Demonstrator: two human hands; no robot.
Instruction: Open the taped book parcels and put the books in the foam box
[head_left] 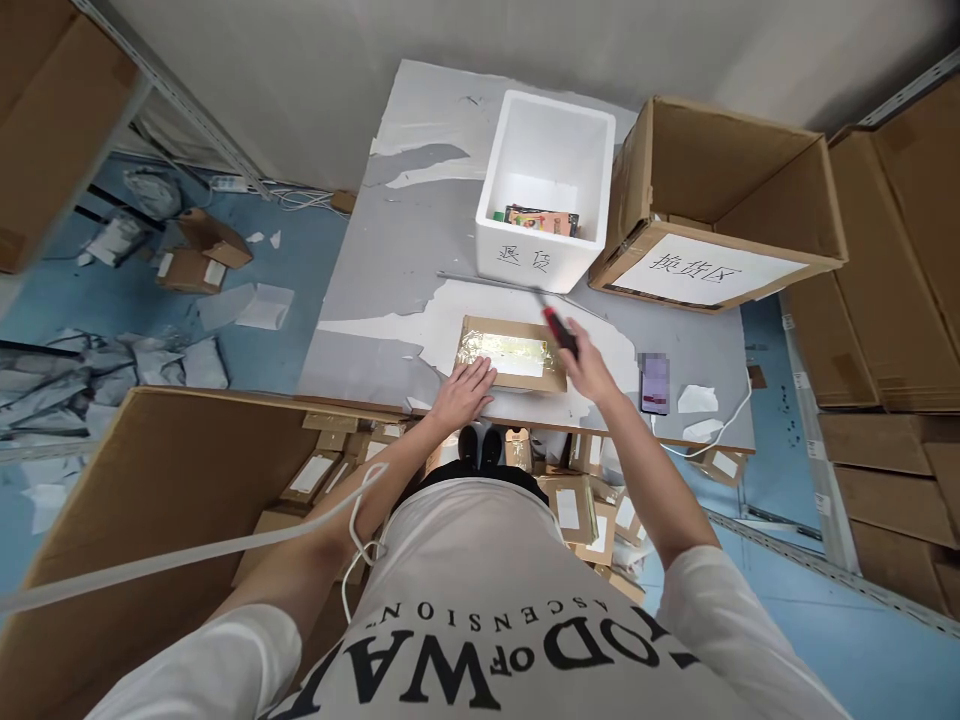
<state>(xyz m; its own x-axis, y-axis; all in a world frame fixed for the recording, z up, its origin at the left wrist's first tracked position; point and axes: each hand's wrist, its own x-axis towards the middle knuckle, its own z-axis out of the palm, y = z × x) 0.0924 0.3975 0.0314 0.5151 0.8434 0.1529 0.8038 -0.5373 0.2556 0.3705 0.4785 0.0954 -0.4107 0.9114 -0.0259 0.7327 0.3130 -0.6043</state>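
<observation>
A small cardboard parcel [514, 375] lies flat near the table's front edge, with shiny tape and a white label on top. My left hand [465, 390] rests on its left end, fingers stretched out flat over the box's edge. Over the parcel's right end, my right hand [587, 365] is wrapped round a red-and-black utility knife [561, 330]. Its tip, blurred, points up and left toward the white foam box [540, 265]. Inside that box lie a few small colourful packages [544, 220].
A large open carton [731, 205] with a paper sign stands right of the foam box. A phone [654, 384] with a white cable lies on the table [352, 330] at right. Parcels [574, 505] crowd below the front edge; a big carton [97, 500] stands left.
</observation>
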